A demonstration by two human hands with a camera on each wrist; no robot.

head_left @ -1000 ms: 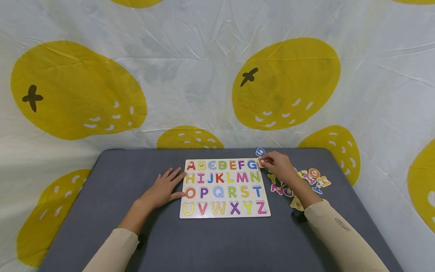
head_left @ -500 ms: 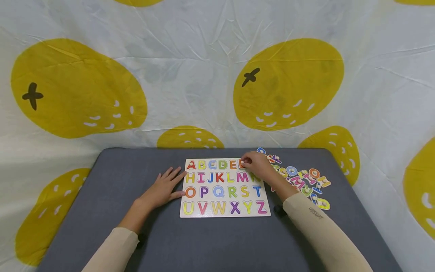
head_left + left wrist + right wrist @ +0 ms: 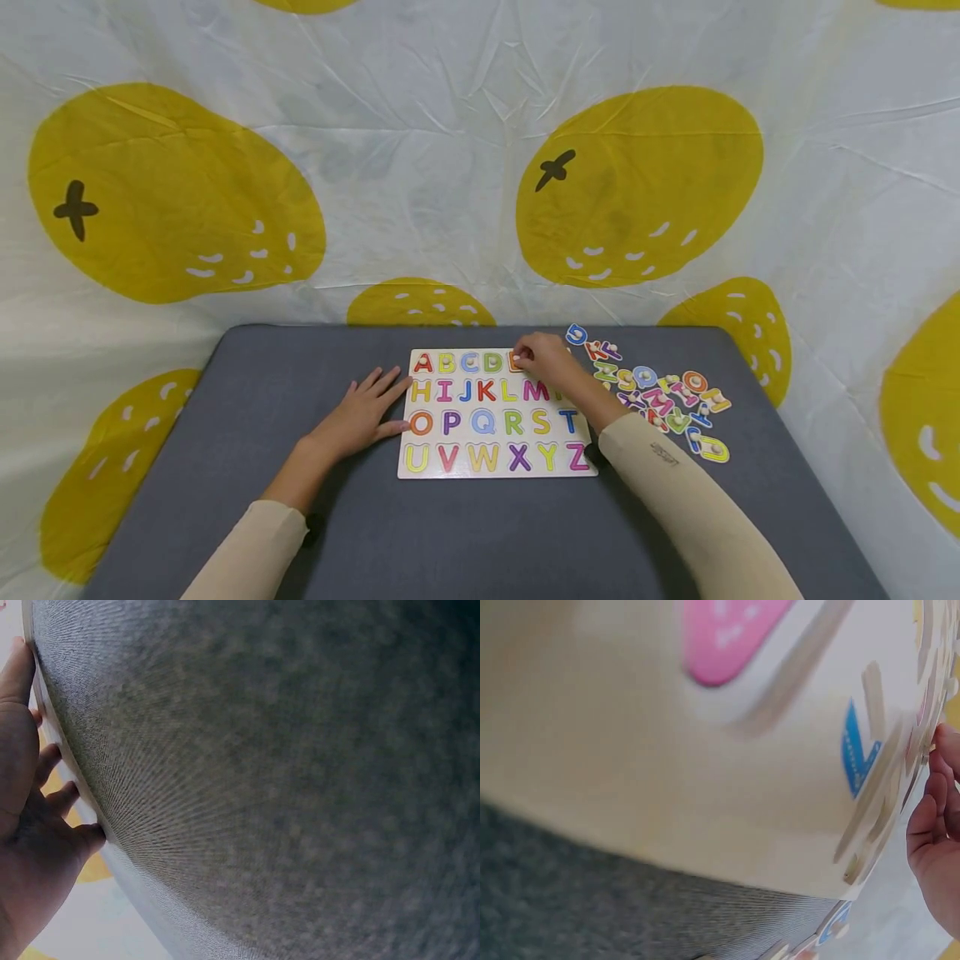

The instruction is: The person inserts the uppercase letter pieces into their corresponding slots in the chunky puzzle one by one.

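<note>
A wooden alphabet puzzle board [image 3: 480, 476] lies on the grey table, with knobbed pieces A, B, C and D [image 3: 492, 362] seated in its top row. My right hand [image 3: 550, 360] pinches an orange-red letter piece [image 3: 514, 362] over the E spot, hiding the F and G spots. In the right wrist view the fingers of that hand [image 3: 939, 814] meet at a small knob close over the board. My left hand [image 3: 362, 417] lies with fingers spread on the table, its fingertips and thumb at the board's left edge. The left wrist view shows the left fingers [image 3: 90, 836] along that edge.
To the right of the board lies a loose cluster of several knobbed letter pieces [image 3: 660, 402]. A blue letter piece [image 3: 576, 334] sits near the table's back edge. Behind the grey table [image 3: 480, 542] hangs a white curtain [image 3: 420, 183] with yellow fruit shapes.
My right hand has carried the orange-red letter piece left from beside the board's top right corner to the E spot. My left hand has stayed in place.
</note>
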